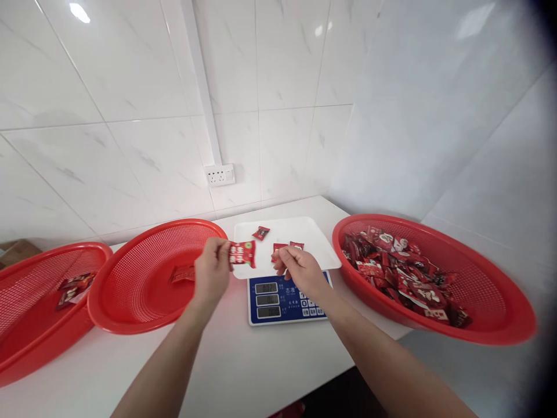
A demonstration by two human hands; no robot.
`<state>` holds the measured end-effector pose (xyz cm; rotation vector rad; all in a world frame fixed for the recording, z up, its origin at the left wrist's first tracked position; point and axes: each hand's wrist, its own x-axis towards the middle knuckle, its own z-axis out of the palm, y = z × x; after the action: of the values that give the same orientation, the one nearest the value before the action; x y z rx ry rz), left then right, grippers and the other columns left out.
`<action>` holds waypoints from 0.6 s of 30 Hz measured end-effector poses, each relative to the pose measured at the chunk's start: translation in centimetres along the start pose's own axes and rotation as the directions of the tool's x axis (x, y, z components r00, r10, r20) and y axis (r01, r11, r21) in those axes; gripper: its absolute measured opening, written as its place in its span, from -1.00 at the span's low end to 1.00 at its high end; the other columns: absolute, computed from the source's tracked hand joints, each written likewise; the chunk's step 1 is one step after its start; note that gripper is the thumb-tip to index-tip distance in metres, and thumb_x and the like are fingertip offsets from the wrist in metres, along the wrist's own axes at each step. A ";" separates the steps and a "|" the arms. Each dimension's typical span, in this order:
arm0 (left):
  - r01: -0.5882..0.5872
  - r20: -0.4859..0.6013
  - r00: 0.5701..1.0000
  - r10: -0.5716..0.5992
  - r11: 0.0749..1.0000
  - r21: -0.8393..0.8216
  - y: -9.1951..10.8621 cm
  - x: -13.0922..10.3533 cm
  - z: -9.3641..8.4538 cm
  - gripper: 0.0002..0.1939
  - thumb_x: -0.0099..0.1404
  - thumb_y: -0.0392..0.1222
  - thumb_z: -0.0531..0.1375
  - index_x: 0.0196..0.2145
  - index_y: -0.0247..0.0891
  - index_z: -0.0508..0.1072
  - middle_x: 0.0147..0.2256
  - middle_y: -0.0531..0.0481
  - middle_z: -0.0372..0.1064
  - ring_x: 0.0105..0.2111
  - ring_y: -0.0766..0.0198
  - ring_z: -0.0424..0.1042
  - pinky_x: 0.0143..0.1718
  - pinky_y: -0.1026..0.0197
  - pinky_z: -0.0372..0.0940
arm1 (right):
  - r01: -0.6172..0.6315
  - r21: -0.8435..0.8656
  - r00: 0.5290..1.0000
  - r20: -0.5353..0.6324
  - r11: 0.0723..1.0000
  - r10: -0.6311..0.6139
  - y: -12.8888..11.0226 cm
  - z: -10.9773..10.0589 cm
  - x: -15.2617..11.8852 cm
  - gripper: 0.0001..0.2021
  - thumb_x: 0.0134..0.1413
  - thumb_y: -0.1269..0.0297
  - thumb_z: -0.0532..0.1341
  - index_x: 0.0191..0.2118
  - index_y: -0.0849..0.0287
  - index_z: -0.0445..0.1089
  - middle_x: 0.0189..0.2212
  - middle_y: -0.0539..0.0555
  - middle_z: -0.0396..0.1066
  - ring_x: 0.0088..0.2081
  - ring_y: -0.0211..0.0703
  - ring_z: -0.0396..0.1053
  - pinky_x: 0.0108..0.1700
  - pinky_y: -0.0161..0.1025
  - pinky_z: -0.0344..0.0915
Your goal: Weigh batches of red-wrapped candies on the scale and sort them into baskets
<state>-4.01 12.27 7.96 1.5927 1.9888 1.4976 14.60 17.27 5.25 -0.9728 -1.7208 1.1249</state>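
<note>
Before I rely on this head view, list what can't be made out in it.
Head view:
Held packet: one end covered by the left hand.
Right hand: its curl hides whether the grip holds anything.
Tray packet: partly covered by the right hand.
Scale display: digits too small and faint.
Leftmost basket: cut off by the left edge.
Heaped packets: lower ones hidden under upper ones.

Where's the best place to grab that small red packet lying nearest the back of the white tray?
I'd pinch the small red packet by two opposite edges, coming down from above: it lies flat on the white tray, apart from the other packets, leaving bare surface for fingertips.
</note>
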 end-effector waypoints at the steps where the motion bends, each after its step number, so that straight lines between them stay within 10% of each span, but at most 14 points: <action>1: 0.020 -0.026 0.999 -0.018 0.998 0.056 -0.5 0.6 -1.3 -0.83 0.26 -0.09 0.02 -0.38 -0.19 0.31 -0.62 0.12 0.27 -0.62 0.31 0.29 -0.59 0.32 0.14 | -0.010 -0.015 1.000 -0.014 1.000 0.009 0.3 -0.5 0.2 -0.64 0.15 0.02 -0.02 -0.33 0.18 0.35 -0.48 0.04 0.41 -0.45 -0.21 0.38 -0.51 -0.31 0.29; 5: 0.085 0.003 0.995 -0.095 0.896 0.435 -3.1 2.9 -5.7 -0.74 0.27 -0.06 -0.04 -0.18 -0.19 0.31 -0.57 0.04 0.32 -0.60 0.20 0.32 -0.58 0.26 0.12 | 0.020 -0.292 0.998 -0.059 0.956 -0.039 2.2 -3.0 1.3 -0.78 0.11 0.18 0.05 -0.25 0.13 0.38 -0.30 0.05 0.46 -0.24 -0.15 0.40 -0.23 -0.21 0.33; 9: -0.004 0.195 0.958 -0.211 0.670 0.742 -4.5 4.0 -6.4 -0.57 0.29 -0.05 -0.13 0.02 -0.28 0.23 -0.43 -0.17 0.42 -0.40 -0.03 0.42 -0.49 0.10 0.23 | 0.045 -0.622 0.998 -0.004 0.781 -0.061 3.6 -4.0 2.0 -0.73 0.10 0.28 0.07 -0.09 0.16 0.36 -0.09 0.14 0.40 -0.04 -0.02 0.29 -0.02 -0.10 0.22; 13: -0.166 0.366 0.923 -0.119 0.734 0.658 -2.9 3.7 -3.4 -0.60 0.29 -0.04 -0.08 0.00 -0.21 0.28 -0.09 -0.24 0.35 -0.06 -0.08 0.30 -0.29 0.06 0.26 | 0.043 -0.765 0.999 0.051 0.643 -0.006 4.1 -3.9 2.3 -0.63 0.08 0.28 0.09 0.02 0.24 0.31 0.02 0.20 0.31 0.05 0.08 0.19 0.04 -0.05 0.16; 18: -0.337 0.633 0.774 0.015 0.856 0.392 0.1 3.2 3.7 -0.62 0.26 0.04 0.03 -0.03 -0.13 0.34 -0.08 -0.06 0.38 -0.12 0.16 0.37 -0.18 0.21 0.26 | 0.039 -0.812 0.997 0.070 0.582 0.032 4.2 -3.9 2.5 -0.66 0.07 0.29 0.11 -0.02 0.20 0.35 0.01 0.17 0.31 0.02 0.05 0.23 0.01 -0.09 0.19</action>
<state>-2.82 17.03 7.60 2.1600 1.9099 0.3710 17.93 21.94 2.85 -1.4722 -2.3634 0.2818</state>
